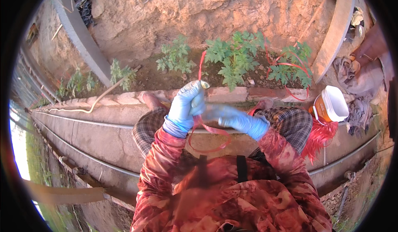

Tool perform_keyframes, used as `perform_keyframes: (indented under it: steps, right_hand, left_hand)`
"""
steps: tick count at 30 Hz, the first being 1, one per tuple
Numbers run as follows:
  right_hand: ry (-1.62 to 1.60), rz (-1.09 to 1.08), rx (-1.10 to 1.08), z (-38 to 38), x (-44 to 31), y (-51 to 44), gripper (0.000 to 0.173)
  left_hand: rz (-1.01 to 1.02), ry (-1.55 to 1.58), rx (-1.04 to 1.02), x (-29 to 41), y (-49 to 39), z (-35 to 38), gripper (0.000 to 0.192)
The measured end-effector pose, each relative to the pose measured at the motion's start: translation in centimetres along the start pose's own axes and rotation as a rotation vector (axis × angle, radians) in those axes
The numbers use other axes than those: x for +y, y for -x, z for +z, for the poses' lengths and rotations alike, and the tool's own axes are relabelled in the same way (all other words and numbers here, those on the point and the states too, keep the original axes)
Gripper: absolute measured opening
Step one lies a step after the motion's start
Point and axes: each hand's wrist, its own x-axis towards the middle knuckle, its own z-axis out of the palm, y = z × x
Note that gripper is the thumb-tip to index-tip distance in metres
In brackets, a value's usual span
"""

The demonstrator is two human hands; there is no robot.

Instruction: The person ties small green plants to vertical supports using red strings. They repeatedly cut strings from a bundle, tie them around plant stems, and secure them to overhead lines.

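My left hand point(189, 103), in a blue glove, is closed around a red plastic strip point(202, 64). One end of the strip rises towards the soil bed, and a loose loop hangs below the fist. My right hand point(241, 123), also blue-gloved, is to the right of the left one; its fingers are blurred by motion, so whether they hold anything cannot be told. Beyond my hands, leafy green plants point(233, 58) grow in the bed. More red strip winds around the plant at the right point(292, 67).
A low brick edging point(230, 94) borders the bed, with an earth wall behind. Concrete posts point(337, 30) slant at both sides. To the right are a white-and-orange bucket point(331, 104), a bundle of red strips point(317, 138) and crumpled cloth point(360, 113). Metal rails point(93, 159) run along the path.
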Motion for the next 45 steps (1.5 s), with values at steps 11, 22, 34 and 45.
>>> perform_keyframes:
  steps: [11,22,34,45]
  right_hand:
    - [-0.381,0.126,0.154,0.0,-7.1,2.9,0.023]
    - [0.029,0.466,0.134,-2.5,-9.4,-4.5,0.012]
    - [-0.218,0.574,-0.123,-6.0,5.8,-29.6,0.016]
    - [-0.444,0.555,0.210,-11.1,28.5,-44.3,0.015]
  left_hand:
    - [-0.242,-0.101,0.155,2.3,5.5,-0.3,0.018]
    - [0.251,-0.333,0.225,12.3,17.0,-9.2,0.014]
    - [-0.029,-0.690,1.199,16.9,5.5,-40.3,0.020]
    - [0.107,-0.530,1.355,21.6,-0.2,-57.8,0.014]
